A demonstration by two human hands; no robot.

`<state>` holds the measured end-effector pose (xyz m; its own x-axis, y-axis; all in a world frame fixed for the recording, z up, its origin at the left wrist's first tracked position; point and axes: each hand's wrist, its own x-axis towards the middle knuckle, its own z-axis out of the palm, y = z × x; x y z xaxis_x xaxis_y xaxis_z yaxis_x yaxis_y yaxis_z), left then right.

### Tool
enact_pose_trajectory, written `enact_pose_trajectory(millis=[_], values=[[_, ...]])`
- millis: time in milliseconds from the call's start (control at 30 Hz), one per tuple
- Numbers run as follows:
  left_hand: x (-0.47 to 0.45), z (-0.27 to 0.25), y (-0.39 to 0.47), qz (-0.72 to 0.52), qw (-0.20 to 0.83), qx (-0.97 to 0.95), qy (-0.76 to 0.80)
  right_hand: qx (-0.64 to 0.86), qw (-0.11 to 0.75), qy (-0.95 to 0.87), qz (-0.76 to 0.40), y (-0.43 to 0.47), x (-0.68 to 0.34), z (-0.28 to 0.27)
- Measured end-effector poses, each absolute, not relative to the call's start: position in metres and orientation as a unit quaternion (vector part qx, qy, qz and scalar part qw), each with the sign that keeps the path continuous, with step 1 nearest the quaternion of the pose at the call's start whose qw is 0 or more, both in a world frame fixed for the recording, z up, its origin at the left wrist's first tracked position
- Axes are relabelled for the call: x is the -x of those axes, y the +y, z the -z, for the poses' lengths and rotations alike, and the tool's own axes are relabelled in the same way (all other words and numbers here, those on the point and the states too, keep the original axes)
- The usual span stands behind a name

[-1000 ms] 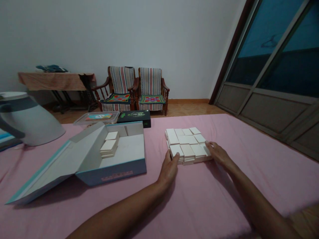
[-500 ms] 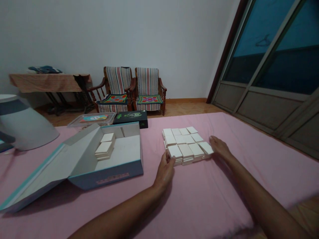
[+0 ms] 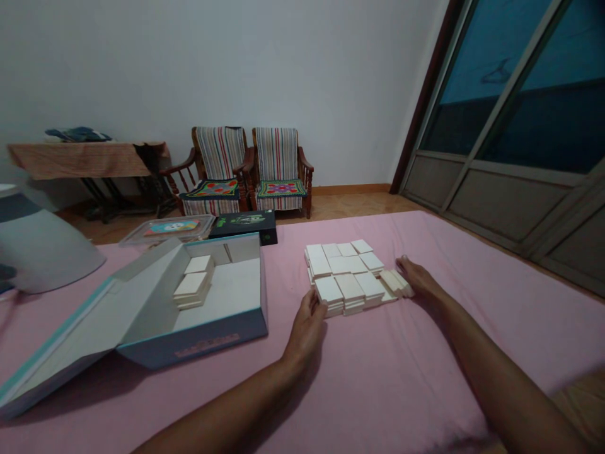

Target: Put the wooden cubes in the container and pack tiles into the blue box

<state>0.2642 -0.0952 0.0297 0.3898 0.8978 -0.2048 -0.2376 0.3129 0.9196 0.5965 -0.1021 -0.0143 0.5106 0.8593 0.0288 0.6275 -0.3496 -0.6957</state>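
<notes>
Thin, blank white rectangular tiles [image 3: 347,268] stand in several stacks packed into a block on the pink cloth. My left hand [image 3: 306,321] grips the near left corner stack, its thumb at the front edge and its fingers along the left side. At the right end, a stack of tiles [image 3: 396,284] has slid over and leans on edge towards my right hand [image 3: 418,277]. The fingers of that hand are curled beside the leaning tiles, touching them, and its thumb is mostly hidden. An open blue-grey box [image 3: 203,337] with smaller tile stacks [image 3: 191,285] inside lies to the left.
Behind the box lie a black box [image 3: 246,226] and a clear plastic container [image 3: 165,230]. A grey and white rounded object [image 3: 42,246] stands at the far left. The pink cloth [image 3: 373,372] extends to the right. Two wooden armchairs [image 3: 278,157] stand by the wall.
The stack at the right end has tipped over sideways towards my right hand; before, only its top tile sat askew. My left hand stays at the corner. The view has shifted slightly.
</notes>
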Motion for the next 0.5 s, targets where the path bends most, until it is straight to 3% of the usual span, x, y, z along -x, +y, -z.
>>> enact_pose_trajectory(millis=[133, 300, 500], values=[[-0.262, -0.030, -0.094, -0.404, 0.717, -0.427, 0.374, 0.729, 0.404, -0.481, -0.272, -0.122, -0.597, -0.015], [-0.260, -0.026, -0.092, -0.392, 0.733, -0.400, 0.386, 0.673, 0.269, -0.584, -0.365, -0.145, -0.595, -0.039], [-0.251, -0.026, -0.094, -0.388, 0.716, -0.410, 0.411, 0.622, 0.274, -0.613, -0.403, -0.142, -0.583, -0.038]])
